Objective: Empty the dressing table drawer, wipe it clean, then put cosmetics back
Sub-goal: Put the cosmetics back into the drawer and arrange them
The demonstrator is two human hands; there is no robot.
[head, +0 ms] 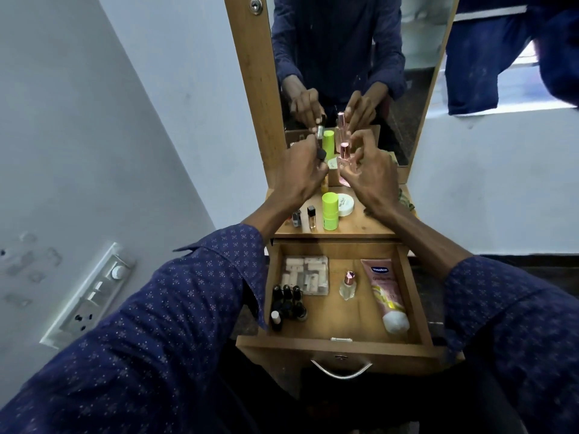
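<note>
Pink-capped perfume (344, 158) is standing far back on the tabletop (369, 225) as I'm pinching it with my right hand (368, 180), left hand (302, 170) gripping a small bottle (321, 155); judging the drawer (410, 296) half-emptied, I'm setting both upright, clear of neighbours.

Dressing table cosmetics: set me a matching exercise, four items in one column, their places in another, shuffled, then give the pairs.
Items
1. Vaseline tube
2. green stick
3. pink-capped perfume bottle
4. clear plastic box

Places
A. standing on the tabletop, beside the white round tin
B. lying along the right side of the open drawer
C. at the back left of the drawer, behind the dark nail polish bottles
D. held in the right hand near the mirror

Pairs: 1-B, 2-A, 3-D, 4-C
</note>
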